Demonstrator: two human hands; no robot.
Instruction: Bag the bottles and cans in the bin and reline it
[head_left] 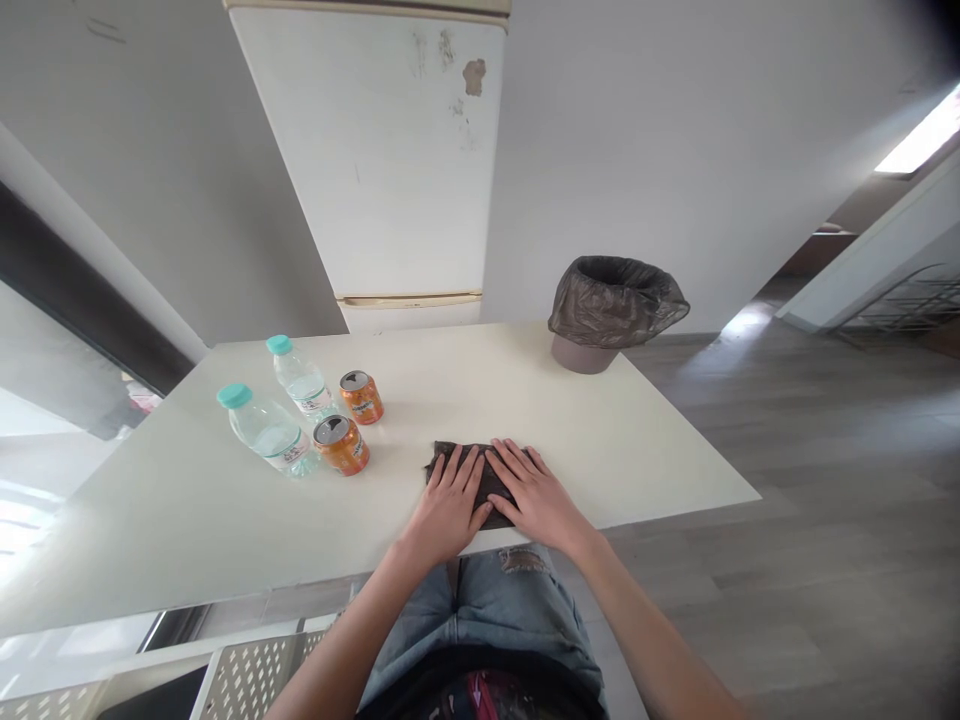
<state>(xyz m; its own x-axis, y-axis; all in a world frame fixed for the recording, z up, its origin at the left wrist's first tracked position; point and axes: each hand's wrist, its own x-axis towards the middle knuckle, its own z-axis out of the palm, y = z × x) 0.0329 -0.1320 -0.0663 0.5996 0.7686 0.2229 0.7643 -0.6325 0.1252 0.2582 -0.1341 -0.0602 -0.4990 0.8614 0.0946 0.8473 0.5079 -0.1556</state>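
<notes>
"Which step is being carried out?"

"The dark plastic (495, 486) is apparently being smoothed flat on the table (480, 380), at the near side. For the next move, even pressure or a careful fold is probably being called for."

"Is it being gripped?"

"No, nothing is being pinched. Its left part is being covered by the left hand (448, 505), its right by the right hand (538, 497), both laid flat, fingers slightly apart; a strip is being left bare between."
</notes>
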